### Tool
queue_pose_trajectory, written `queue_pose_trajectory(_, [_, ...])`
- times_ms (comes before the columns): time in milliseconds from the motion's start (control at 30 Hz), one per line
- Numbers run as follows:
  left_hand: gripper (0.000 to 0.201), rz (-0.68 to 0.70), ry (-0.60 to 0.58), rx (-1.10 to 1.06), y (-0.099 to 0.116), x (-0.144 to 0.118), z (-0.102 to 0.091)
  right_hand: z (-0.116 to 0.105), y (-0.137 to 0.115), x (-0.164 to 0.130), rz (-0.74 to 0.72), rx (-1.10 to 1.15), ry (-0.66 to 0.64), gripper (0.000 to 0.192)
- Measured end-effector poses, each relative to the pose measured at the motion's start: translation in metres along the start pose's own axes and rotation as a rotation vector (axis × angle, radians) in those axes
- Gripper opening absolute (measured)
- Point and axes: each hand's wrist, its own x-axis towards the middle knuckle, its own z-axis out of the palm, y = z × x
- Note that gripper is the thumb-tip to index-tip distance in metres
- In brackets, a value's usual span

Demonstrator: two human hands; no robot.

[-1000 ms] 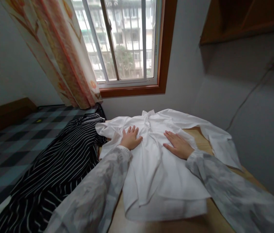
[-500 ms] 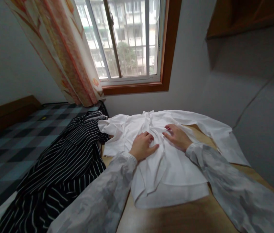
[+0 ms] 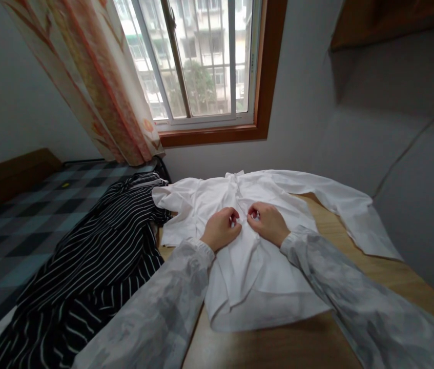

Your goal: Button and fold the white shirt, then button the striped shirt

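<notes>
A white long-sleeved shirt (image 3: 263, 271) lies front up on the wooden table, its collar toward the wall and one sleeve stretched out to the right. Over the middle of its front, my left hand (image 3: 221, 228) is closed, thumb and fingers pinching the cloth near the front edge. My right hand (image 3: 268, 224) faces it a short way off, also curled into a pinch on the shirt front. The fingertips partly cover the cloth they hold. Creases run down the shirt between the hands toward the hem.
Black-and-white striped clothing (image 3: 97, 256) lies left of the shirt, beside a checked bed (image 3: 5, 246). The wooden table (image 3: 263, 348) shows below the hem. Behind are a window (image 3: 201, 66), a patterned curtain (image 3: 97, 87) and a wall. A wooden shelf (image 3: 393, 25) hangs upper right.
My right hand has moved left toward my left hand and its spread fingers have closed into a pinch. The left fingers have curled in too. The view has shifted slightly.
</notes>
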Motion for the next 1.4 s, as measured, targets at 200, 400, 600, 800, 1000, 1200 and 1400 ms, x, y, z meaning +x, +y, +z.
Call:
queue_pose_trajectory(200, [0.018,-0.052,0.000,0.116,0.002,0.001,0.001,-0.001,-0.001,-0.001,-0.045,0.008,-0.024,0.009])
queue_pose_trajectory(400, [0.013,0.021,-0.098,0.091,-0.010,0.003,-0.002,0.000,0.000,-0.001,-0.052,-0.058,-0.014,0.005])
queue_pose_trajectory(600, [0.019,-0.058,-0.061,-0.227,-0.014,0.002,-0.004,-0.005,-0.004,0.000,-0.052,0.076,0.122,0.006])
queue_pose_trajectory(800, [0.029,-0.135,-0.043,-0.612,-0.017,0.005,-0.006,-0.004,-0.014,0.000,-0.063,0.332,0.223,0.005])
queue_pose_trajectory(1000, [0.032,-0.196,-0.046,-0.797,-0.017,0.010,0.003,-0.001,-0.016,0.000,-0.018,0.444,0.137,0.012])
queue_pose_trajectory(1200, [0.025,-0.295,-0.012,-0.926,-0.011,0.018,0.009,-0.002,-0.016,0.000,-0.061,0.445,0.130,0.011])
queue_pose_trajectory(1400, [0.043,-0.421,-0.078,-0.929,-0.008,0.017,0.000,-0.002,-0.016,-0.001,-0.067,0.463,0.093,0.010])
